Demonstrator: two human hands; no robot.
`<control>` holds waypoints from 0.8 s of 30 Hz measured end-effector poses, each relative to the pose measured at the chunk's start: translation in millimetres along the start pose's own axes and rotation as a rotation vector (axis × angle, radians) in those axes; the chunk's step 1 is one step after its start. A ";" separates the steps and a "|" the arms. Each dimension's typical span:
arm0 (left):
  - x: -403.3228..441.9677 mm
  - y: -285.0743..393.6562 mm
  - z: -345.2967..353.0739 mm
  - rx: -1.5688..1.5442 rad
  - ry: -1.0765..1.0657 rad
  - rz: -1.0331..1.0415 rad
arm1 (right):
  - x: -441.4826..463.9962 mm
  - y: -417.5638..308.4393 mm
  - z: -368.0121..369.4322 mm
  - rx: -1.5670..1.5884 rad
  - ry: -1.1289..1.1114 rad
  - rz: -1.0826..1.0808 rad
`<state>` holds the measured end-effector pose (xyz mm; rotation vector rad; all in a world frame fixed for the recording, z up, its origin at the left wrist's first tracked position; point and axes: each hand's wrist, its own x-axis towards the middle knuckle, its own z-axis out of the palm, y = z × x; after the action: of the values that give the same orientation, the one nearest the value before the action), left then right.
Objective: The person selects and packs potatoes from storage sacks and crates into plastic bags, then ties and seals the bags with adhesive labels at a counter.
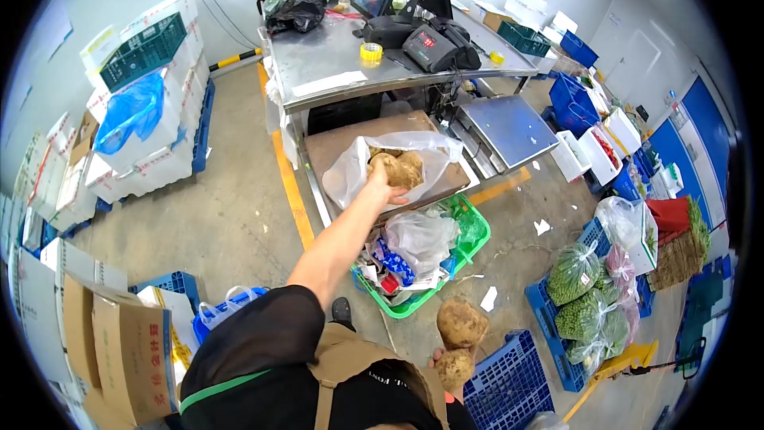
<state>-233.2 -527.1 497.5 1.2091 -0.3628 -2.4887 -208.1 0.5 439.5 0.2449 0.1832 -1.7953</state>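
Note:
My left arm stretches forward to an open clear plastic bag (342, 175) on a brown board (334, 143) below the metal table. Inside the bag lie several large brown potatoes (410, 161). My left hand (380, 185) is closed around one of them at the bag's mouth, its far fingers partly hidden. Low in the view, beside my body, my right hand (437, 357) is mostly hidden behind two big potatoes (461, 322), one above the other. Its visible fingertips press against the lower one.
A green basket (398, 312) of plastic waste stands just below the bag. The metal table (318, 60) carries a scale with a display (430, 46), screens and yellow tape (371, 52). Blue pallets (513, 386) and bagged green vegetables (577, 275) are at right; stacked boxes (131, 350) at left.

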 end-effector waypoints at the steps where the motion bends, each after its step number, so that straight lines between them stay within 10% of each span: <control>1: -14.7 11.0 -3.9 0.006 0.063 0.053 | 20.8 1.7 13.1 -0.024 0.005 0.035; 10: 2.5 99.0 -123.6 0.358 0.577 1.020 | 228.5 30.7 161.0 0.099 -0.293 0.384; 20: -125.7 45.7 -5.4 0.797 0.226 1.178 | 454.4 31.2 151.1 -0.422 -0.238 0.224; 24: -127.5 44.7 -0.3 0.797 0.257 1.154 | 530.5 8.0 148.8 -0.460 0.129 0.255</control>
<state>-150.8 -514.6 604.0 1.0415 -1.5367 -1.1706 -329.9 -536.9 443.6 0.0502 0.6202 -1.4392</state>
